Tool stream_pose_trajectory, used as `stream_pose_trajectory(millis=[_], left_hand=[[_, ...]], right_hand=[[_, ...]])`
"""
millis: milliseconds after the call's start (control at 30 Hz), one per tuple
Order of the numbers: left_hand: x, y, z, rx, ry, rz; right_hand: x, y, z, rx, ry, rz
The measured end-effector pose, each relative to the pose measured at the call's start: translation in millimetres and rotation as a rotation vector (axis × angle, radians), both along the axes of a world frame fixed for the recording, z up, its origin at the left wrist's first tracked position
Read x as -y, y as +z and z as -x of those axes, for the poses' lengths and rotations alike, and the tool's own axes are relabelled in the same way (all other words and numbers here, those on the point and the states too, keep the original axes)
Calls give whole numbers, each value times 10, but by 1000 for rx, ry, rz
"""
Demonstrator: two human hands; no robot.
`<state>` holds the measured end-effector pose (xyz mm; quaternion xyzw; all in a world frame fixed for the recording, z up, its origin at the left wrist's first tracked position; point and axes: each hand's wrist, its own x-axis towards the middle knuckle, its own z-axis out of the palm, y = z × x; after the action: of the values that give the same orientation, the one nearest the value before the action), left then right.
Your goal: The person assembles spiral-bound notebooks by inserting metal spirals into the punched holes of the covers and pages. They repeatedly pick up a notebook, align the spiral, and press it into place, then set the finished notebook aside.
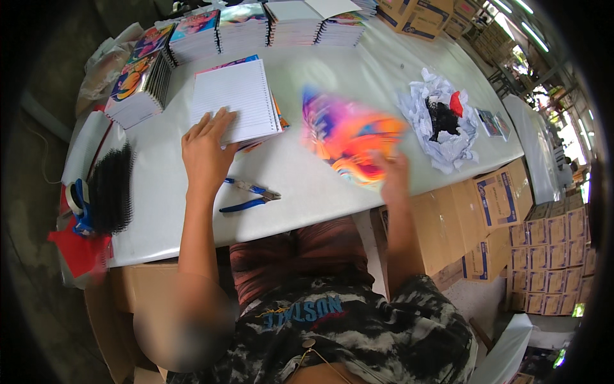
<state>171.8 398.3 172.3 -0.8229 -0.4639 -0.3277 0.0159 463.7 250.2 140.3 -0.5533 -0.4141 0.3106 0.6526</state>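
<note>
The left hand (206,148) lay flat, fingers spread, on the lined pages (235,101). The right hand (391,176) pinched a colourful cover sheet (348,134) by its edge; it looked light and floppy

— What sits on the long white-covered table (332,83) in front of me?

— A block of white ruled paper sheets (235,101) under my left hand (206,150), blue-handled metal pliers (248,196) near the front edge, and a heap of black spiral binding coils (112,187) at my far left.

— And farther back?

— Stacks of colourful-covered notebooks (249,29) line the far edge, and a crumpled pile of white paper scraps (441,121) lies to my right.
</note>
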Motion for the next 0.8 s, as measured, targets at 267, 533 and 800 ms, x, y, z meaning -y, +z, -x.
stream_pose_trajectory(millis=[267,533,800], left_hand=[[72,-55,-8,-78,-18,-120],[858,-210,-114,129,-262,-126],[1128,-717,338,-142,-1,213]], right_hand=[[-420,312,659,-824,271,-75],[-501,5,1317,-897,68,-55],[126,-98,330,-467,-44,-175]])
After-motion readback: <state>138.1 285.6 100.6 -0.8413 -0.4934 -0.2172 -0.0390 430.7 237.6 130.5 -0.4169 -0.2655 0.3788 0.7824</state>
